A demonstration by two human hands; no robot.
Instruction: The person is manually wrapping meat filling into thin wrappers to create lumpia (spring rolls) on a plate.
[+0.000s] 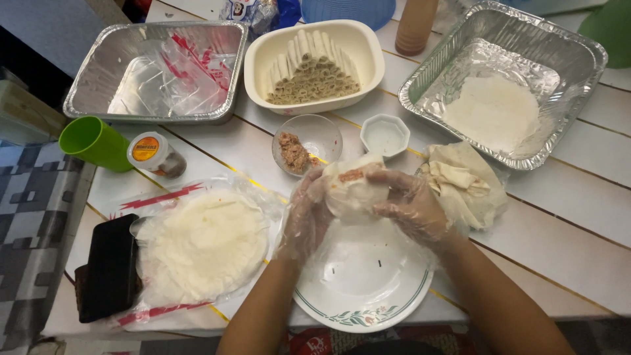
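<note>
Both hands, in thin clear plastic gloves, close on a pale round wrapper (351,187) with a strip of brownish filling showing at its top edge. The left hand (307,217) cups the wrapper from the side and below, fingers curled against it; the right hand (411,204) grips it from the other side, fingers bent over the upper fold. The wrapper is held above a white plate (365,289) with a green rim line and a small flower print, which sits at the near edge of the white slatted table (572,230).

Just beyond the hands stand a small glass bowl (307,144) with minced filling in it and a small white octagonal dish (385,135). Right of the right hand lies a heap of crumpled wrapper pieces (463,184). To the left, a stack of round wrappers (204,246) rests on an opened plastic bag. Farther back, a cream tub (314,62) holds stacked finished rolls, between two foil trays: the left one (158,69) holding a plastic bag, the right one (506,79) holding round wrappers. A green cup (95,141) and a small spice jar (156,154) lie at the left.
</note>
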